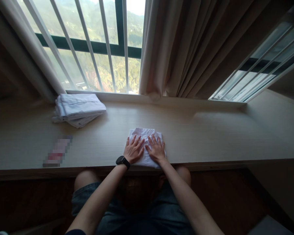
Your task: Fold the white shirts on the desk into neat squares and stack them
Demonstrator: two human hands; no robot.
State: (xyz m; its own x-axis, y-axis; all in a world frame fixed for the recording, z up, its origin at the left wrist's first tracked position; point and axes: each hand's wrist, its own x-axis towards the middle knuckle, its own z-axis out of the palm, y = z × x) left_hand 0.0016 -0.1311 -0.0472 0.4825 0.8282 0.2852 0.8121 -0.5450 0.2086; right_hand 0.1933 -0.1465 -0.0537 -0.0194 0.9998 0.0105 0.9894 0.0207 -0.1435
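A folded white shirt [147, 160] lies near the front edge of the pale wooden tabletop [198, 140], its collar-like end facing the window. On its left half rests my left hand [134, 149], flat with the fingers spread. A black watch [122, 161] is on that wrist. My right hand [156, 150] presses flat on the shirt's right half, fingers spread too. Neither hand grips the cloth. Parts of the shirt are hidden under both palms.
At the back left sits a stack of folded white cloth [79, 109]. A blurred pinkish item [57, 151] lies near the left front edge. Behind the table are a barred window [93, 49] and long curtains [181, 49]. My knees are below the front edge.
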